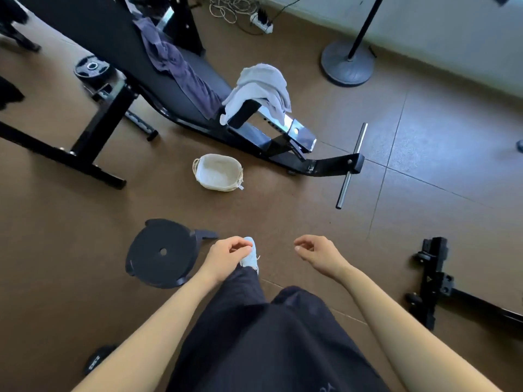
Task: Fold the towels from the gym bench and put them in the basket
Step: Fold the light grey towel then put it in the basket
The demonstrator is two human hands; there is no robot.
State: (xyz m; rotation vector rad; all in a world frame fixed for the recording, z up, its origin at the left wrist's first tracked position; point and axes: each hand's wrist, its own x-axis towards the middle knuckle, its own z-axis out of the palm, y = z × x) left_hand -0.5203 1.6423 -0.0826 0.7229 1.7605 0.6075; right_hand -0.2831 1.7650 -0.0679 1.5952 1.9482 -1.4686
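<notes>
L hand & R hand hang apart, fingers loosely curled, nothing held. Dark towel lies along the worktop; grey towel is draped over its end. Basket sits on the floor, near the worktop frame.

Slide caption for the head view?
Left hand, right hand empty; light towel, dark towel unfolded on bench; basket on floor.
</notes>
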